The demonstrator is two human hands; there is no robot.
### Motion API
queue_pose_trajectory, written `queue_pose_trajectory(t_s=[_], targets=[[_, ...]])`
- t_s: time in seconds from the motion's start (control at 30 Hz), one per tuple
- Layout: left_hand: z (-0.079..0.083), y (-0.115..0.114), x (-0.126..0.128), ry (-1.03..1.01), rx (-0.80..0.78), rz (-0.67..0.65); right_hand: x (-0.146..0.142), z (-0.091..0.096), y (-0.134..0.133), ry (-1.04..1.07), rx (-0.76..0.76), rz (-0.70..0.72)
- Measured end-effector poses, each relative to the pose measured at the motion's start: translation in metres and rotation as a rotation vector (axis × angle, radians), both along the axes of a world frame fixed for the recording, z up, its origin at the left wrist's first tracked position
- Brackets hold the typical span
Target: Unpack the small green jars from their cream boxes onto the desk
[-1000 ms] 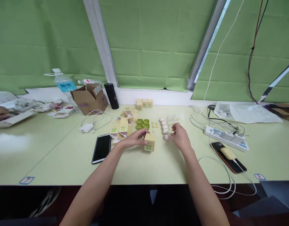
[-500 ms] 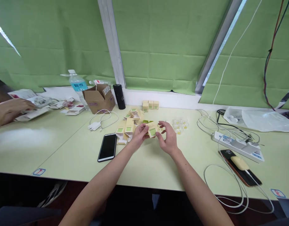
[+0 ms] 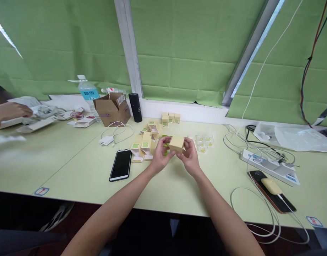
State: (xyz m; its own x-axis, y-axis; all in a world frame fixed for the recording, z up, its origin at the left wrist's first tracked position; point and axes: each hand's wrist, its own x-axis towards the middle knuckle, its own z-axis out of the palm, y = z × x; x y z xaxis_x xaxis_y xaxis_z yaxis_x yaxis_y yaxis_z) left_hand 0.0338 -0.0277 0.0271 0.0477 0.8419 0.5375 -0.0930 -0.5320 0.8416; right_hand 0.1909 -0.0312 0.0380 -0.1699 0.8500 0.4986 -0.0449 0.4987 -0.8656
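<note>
A small cream cardboard box [image 3: 176, 143] is held just above the table between both hands, its plain face turned up. My left hand [image 3: 161, 154] grips its left side, and my right hand [image 3: 190, 156] grips its right side with the fingers curled round. Behind my left fingers a bit of something green shows, mostly hidden. Left of the hands lie several flattened or unfolded cream boxes [image 3: 145, 145] with green windows. To the right stand several small clear plastic containers [image 3: 203, 143] with yellow spots. Several closed cream boxes [image 3: 171, 118] stand at the back.
A smartphone [image 3: 120, 165], a white charger [image 3: 107, 140], a brown carton [image 3: 112, 111] and a black flask [image 3: 135, 107] are on the left. On the right are a power strip [image 3: 268, 167], cables and another phone [image 3: 282, 199]. A co-worker's hand [image 3: 12, 111] is at the far left.
The small box has turned so its plain face shows instead of the green window. My right hand has closed in on its right side. The co-worker's hand has shifted left.
</note>
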Motion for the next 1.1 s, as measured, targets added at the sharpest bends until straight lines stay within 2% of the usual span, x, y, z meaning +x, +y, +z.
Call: queue_pose_trajectory(t_s=[0.1,0.2,0.37,0.5,0.57,0.67,0.8,1.1], targets=[[0.002,-0.002,0.001,0.044,-0.037,-0.041,0.004,-0.001,0.006,0.025,-0.047,0.082],[0.002,-0.004,0.005,0.052,-0.096,-0.077,0.007,-0.002,0.010,-0.028,-0.088,0.063],[-0.001,0.001,0.006,-0.020,-0.095,0.110,0.011,0.000,0.011,0.045,-0.118,-0.057],[-0.001,0.003,-0.001,0.091,-0.015,0.286,0.011,0.003,0.007,0.046,-0.105,-0.121],[-0.002,0.002,-0.004,0.234,0.044,0.365,0.008,0.005,0.003,-0.025,-0.068,-0.187],[-0.005,-0.002,-0.005,0.465,0.215,0.440,0.003,0.008,-0.006,-0.170,0.016,-0.307],[-0.008,-0.004,-0.005,0.612,0.370,0.476,0.000,0.010,-0.012,-0.292,0.079,-0.356],[-0.001,-0.003,-0.008,0.729,0.422,0.488,0.002,0.007,-0.011,-0.399,0.068,-0.300]])
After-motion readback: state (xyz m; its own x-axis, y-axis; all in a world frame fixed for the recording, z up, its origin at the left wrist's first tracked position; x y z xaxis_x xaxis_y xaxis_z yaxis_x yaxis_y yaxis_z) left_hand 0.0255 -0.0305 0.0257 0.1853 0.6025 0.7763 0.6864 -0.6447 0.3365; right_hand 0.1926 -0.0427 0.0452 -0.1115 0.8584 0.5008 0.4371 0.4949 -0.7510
